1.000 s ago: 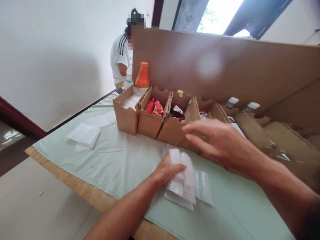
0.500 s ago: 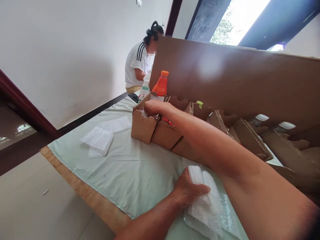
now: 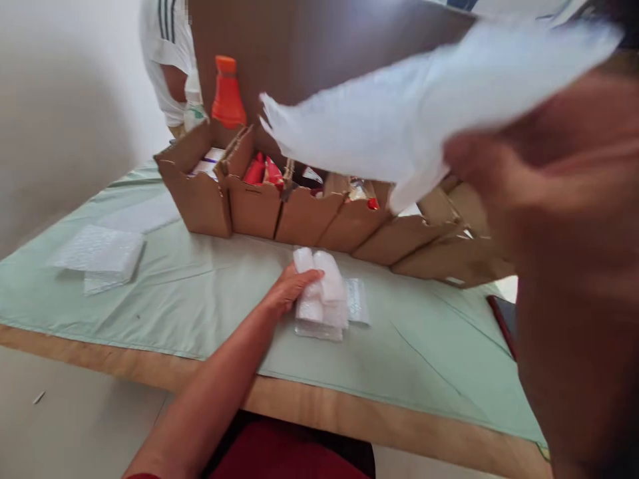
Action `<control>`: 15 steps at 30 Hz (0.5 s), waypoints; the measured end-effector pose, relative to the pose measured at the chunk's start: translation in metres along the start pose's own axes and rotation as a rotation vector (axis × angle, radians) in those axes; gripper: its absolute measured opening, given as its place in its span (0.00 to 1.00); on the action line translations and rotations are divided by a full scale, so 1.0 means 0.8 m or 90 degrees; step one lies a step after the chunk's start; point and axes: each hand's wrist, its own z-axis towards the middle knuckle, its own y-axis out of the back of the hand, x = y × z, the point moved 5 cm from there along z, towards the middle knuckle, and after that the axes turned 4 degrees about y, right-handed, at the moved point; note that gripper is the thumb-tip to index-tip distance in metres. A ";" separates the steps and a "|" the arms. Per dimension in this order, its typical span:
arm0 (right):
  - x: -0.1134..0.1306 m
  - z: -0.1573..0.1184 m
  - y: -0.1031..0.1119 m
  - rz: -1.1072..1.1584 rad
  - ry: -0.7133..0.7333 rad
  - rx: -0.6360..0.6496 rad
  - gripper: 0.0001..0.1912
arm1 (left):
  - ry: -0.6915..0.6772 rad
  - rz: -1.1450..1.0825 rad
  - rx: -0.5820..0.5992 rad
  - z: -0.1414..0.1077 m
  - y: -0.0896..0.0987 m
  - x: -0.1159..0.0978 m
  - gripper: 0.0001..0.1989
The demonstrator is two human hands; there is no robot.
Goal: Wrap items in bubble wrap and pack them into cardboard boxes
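My left hand (image 3: 288,290) is closed on a bundle of folded bubble wrap (image 3: 329,296), its thumb over the top, low at the table's middle. A small flat bubble wrap piece (image 3: 356,303) lies just right of the bundle. Close to the camera at the right, my right hand (image 3: 544,173) is blurred but closed on the lower edge of a white translucent sheet (image 3: 389,110). The sheet spreads leftward above the cardboard boxes (image 3: 255,209) and covers part of them. Whether it is plastic or paper I cannot tell.
More bubble wrap (image 3: 110,256) lies at left on the green cloth (image 3: 200,293). Red packets (image 3: 263,171) sit in one box. Behind stand an orange bottle (image 3: 227,93) and a tall cardboard panel (image 3: 279,53). A phone (image 3: 504,322) lies at right; a person (image 3: 167,60) is beyond.
My right hand has left the leftmost box and come back toward the camera on the right, now with the white sheet. My left hand keeps its hold on the bubble wrap. The view has turned right.
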 end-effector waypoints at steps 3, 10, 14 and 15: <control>-0.003 -0.091 -0.005 -0.115 0.109 0.067 0.06 | -0.011 0.003 0.008 -0.005 -0.001 -0.002 0.28; -0.034 -0.223 -0.142 -0.035 0.102 0.438 0.07 | 0.014 0.023 0.115 -0.027 -0.017 -0.022 0.36; -0.030 -0.234 -0.162 -0.057 0.051 0.393 0.04 | -0.012 0.071 0.143 -0.037 -0.030 -0.024 0.37; -0.025 -0.236 -0.161 -0.062 0.060 0.376 0.04 | -0.026 0.083 0.128 -0.040 -0.033 -0.021 0.35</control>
